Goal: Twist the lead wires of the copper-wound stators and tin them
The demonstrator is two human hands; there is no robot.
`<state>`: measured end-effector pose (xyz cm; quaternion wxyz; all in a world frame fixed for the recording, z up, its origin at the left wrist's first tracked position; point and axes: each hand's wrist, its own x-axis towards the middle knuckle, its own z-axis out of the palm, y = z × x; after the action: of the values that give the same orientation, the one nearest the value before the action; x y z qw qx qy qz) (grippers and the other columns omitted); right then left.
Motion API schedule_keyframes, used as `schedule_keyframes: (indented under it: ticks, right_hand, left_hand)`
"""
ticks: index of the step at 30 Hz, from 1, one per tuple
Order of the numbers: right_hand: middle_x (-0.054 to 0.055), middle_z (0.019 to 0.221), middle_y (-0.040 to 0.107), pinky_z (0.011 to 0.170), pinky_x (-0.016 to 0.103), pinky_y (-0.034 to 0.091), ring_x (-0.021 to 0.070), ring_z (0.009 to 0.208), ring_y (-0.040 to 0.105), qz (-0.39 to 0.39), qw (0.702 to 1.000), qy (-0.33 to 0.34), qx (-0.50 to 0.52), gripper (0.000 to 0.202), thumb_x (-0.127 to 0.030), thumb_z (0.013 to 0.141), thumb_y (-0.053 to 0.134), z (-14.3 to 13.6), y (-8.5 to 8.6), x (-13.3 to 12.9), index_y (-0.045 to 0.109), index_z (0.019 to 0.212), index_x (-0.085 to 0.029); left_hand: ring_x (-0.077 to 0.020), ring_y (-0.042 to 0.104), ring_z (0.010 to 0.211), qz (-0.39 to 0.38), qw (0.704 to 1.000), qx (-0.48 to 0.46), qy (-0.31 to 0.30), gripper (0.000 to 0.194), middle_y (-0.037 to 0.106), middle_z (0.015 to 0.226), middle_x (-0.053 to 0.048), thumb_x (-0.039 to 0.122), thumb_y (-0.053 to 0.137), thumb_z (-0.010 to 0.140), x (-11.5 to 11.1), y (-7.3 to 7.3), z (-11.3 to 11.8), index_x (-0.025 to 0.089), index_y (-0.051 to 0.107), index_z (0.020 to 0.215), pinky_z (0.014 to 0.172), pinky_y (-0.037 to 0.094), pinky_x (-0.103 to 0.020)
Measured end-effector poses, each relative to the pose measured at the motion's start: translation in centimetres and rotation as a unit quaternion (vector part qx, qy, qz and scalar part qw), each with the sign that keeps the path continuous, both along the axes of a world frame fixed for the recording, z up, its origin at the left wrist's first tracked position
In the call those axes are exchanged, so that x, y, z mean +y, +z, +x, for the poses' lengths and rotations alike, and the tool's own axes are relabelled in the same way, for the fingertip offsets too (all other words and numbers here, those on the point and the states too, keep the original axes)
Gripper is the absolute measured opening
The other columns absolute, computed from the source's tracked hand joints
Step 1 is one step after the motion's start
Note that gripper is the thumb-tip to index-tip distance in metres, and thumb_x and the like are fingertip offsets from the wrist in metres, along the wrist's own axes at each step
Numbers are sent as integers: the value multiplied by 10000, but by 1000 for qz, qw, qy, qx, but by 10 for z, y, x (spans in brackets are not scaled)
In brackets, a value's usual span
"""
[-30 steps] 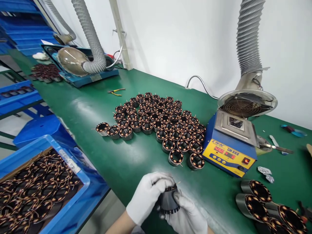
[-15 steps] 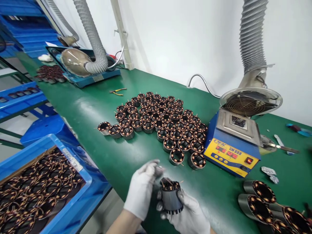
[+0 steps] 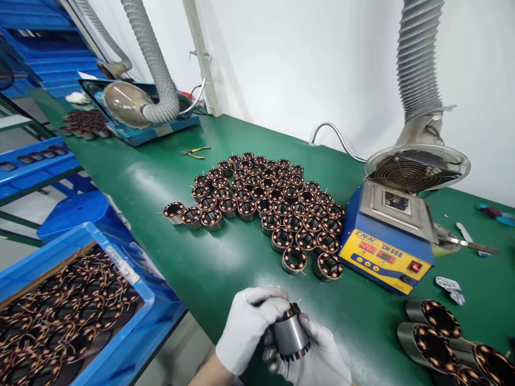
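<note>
Head view: white-gloved right hand (image 3: pixel 324 351) clamps dark-grey cylindrical metal stator with copper windings (image 3: pixel 291 336), tilted, over green bench top (image 3: pixel 229 257). White-gloved left hand (image 3: pixel 253 324) curls over its upper rim; cannot tell whether fingertips pinch. Judgement: grip body firmly, spare the wire ends. Blue-and-yellow boxy metal unit (image 3: pixel 388 236) reads "CM 55", last character uncertain; brand lettering unclear.

"What's worn?"
"A snug white left glove (image 3: pixel 246 326) and a white right glove (image 3: pixel 324 355)."
"Any marks?"
"Grey smudges on the right fingertips (image 3: pixel 270 354)."
"Above that?"
"The left forearm (image 3: pixel 212 372) is bare past the cuff (image 3: pixel 227 356)."
</note>
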<state>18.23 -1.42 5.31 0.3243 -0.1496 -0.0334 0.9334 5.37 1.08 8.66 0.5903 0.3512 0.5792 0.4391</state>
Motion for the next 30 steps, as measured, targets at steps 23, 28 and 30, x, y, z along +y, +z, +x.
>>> schedule_keyframes:
  ticks: [23, 28, 30]
  right_hand:
    - [65, 1001, 660, 765, 370, 491, 251, 863, 628, 414, 595, -235, -647, 443, -240, 572, 744, -16, -41, -7, 531, 957, -287]
    - [100, 981, 660, 760, 411, 486, 285, 881, 628, 433, 545, -244, -676, 425, -304, 563, 773, -16, -47, -6, 539, 916, -267]
    - [104, 1022, 649, 773, 417, 479, 290, 912, 620, 429, 538, -241, -685, 452, -308, 551, 789, -16, -49, -9, 534, 922, -266]
  left_hand:
    - [-222, 640, 923, 3, 998, -2, -63, 314, 712, 972, -67, 304, 655, 669, 7, -10, -2, 165, 671, 950, 855, 487, -302]
    - [-146, 666, 716, 19, 960, -232, 157, 241, 718, 724, 8, 391, 701, 686, 10, -12, 2, 194, 667, 821, 751, 519, -242]
    - [-161, 659, 862, 40, 967, -177, 176, 262, 727, 844, -8, 376, 711, 681, 13, -5, -10, 202, 667, 872, 874, 479, -263]
